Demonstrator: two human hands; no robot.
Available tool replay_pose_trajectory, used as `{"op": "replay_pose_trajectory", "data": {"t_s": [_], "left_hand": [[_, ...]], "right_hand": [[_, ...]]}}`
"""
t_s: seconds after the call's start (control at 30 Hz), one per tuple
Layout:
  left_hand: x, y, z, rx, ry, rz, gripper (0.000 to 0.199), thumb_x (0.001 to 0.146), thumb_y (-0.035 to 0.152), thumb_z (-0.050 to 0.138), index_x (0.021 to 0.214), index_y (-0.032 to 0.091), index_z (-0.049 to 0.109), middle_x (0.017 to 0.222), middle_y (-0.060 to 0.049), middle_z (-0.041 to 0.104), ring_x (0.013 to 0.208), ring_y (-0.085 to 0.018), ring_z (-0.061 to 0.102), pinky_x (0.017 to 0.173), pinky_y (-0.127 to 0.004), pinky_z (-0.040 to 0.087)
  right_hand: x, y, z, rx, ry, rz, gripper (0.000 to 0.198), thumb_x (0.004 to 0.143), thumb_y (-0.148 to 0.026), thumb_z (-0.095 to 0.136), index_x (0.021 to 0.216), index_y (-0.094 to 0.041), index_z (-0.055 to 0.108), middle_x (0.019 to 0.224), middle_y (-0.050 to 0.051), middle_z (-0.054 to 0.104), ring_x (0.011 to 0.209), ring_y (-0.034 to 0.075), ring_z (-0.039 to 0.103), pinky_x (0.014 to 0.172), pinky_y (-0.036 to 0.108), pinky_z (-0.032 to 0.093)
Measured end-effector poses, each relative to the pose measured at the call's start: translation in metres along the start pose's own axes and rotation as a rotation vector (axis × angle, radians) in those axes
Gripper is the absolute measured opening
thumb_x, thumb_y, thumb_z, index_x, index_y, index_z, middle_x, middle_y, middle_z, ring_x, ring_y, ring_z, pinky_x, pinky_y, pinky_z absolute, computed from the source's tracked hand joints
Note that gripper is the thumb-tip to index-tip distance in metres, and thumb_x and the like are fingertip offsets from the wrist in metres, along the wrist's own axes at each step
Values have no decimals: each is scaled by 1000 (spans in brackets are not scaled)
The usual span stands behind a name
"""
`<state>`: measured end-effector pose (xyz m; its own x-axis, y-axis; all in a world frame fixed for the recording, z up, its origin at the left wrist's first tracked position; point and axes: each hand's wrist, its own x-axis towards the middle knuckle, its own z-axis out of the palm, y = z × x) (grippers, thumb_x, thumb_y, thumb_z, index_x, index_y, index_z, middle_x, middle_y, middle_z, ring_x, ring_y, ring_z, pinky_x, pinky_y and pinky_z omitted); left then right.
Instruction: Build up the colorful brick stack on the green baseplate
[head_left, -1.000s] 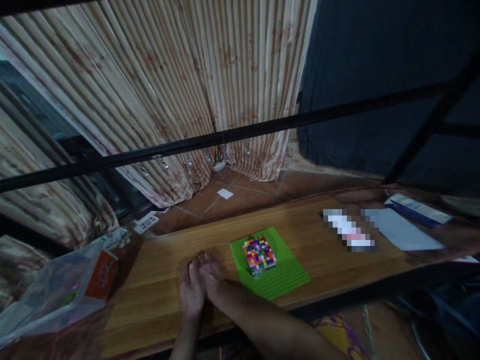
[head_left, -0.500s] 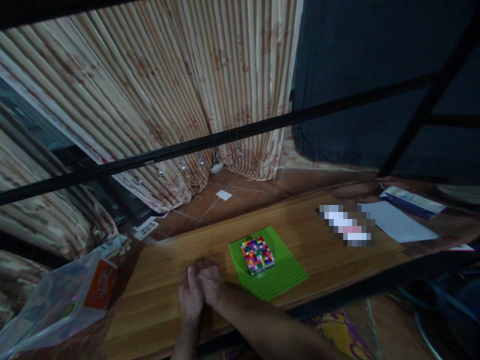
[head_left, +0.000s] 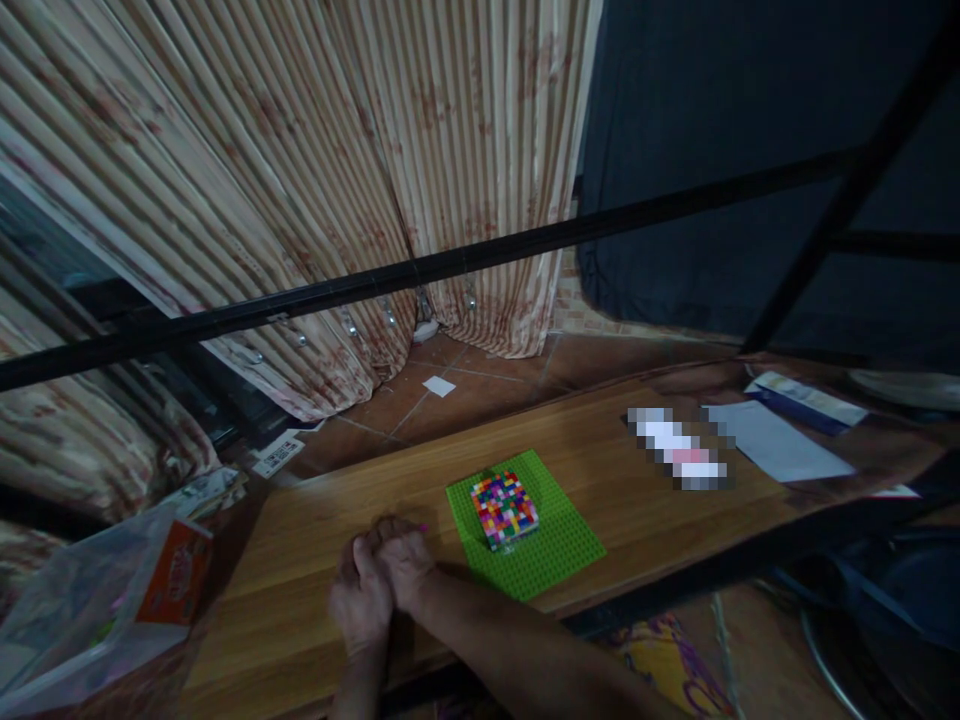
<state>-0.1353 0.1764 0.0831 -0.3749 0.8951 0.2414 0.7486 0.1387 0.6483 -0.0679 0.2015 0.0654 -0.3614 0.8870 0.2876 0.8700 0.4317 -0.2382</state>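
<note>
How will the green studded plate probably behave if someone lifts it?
The green plate looks thin, so it may flex slightly. The multicoloured block sits left of its middle, so that side will probably feel heavier.

**Left hand (head_left: 360,600) and right hand (head_left: 405,562) touch above the light-brown wooden table (head_left: 289,570)**

You have both bare hands together, fingers partly hidden, so any grip is unclear. A small bright-pink piece (head_left: 424,527) shows at your right hand's far edge. Just to the right, a flat green studded baseplate (head_left: 562,548) bears a rectangular block of multicoloured bricks (head_left: 504,508). At your far left stands a translucent plastic bin (head_left: 97,562) with an orange label (head_left: 176,570). Beyond the table hang pleated beige curtains with reddish flowers (head_left: 300,150).
</note>
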Motion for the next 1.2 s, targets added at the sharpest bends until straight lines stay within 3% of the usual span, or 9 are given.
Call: {"op": "replay_pose_trajectory", "data": {"t_s": [0.17,0.3,0.57,0.77,1.03,1.2], "left_hand": [[0,1,-1,37,-28,-80,51,91,48,26,103,16,63,95,-20,69,76,-28,63,65,-38,44],[-1,1,-1,-23,-41,-65,47,91,46,27,104,18,62,101,-19,68,83,-28,64,68,-36,44],[-7,4,-3,-81,-58,-98,45,91,46,27,99,19,63,99,-14,68,87,-25,63,71,-33,44],[-12,7,1,-179,-59,-137,49,89,49,28,99,19,65,96,-12,69,89,-24,63,75,-33,45],[-19,1,12,-339,39,-71,48,89,50,31,100,17,64,95,-11,68,86,-22,63,77,-33,46],[-19,-2,19,-398,81,-40,45,88,49,36,104,18,63,104,-11,66,99,-22,60,89,-36,44]], "right_hand": [[0,3,-3,16,-6,-25,16,88,-18,45,92,-13,60,92,11,64,86,23,59,69,37,50],[-2,4,-7,22,-4,-27,18,90,-17,42,94,-13,59,94,11,64,89,22,59,73,37,50],[-3,5,-12,32,-22,-28,18,90,-23,43,91,-16,60,96,10,63,89,21,57,77,35,49],[-3,4,-13,44,-66,-19,19,89,-17,42,93,-13,60,96,12,63,93,23,56,79,37,49],[-4,4,-8,62,-110,-6,25,91,-13,37,101,-11,59,100,14,63,94,23,58,79,37,49],[-1,5,-3,110,-100,25,22,92,-15,41,101,-11,60,103,12,63,95,21,58,81,36,50]]}}
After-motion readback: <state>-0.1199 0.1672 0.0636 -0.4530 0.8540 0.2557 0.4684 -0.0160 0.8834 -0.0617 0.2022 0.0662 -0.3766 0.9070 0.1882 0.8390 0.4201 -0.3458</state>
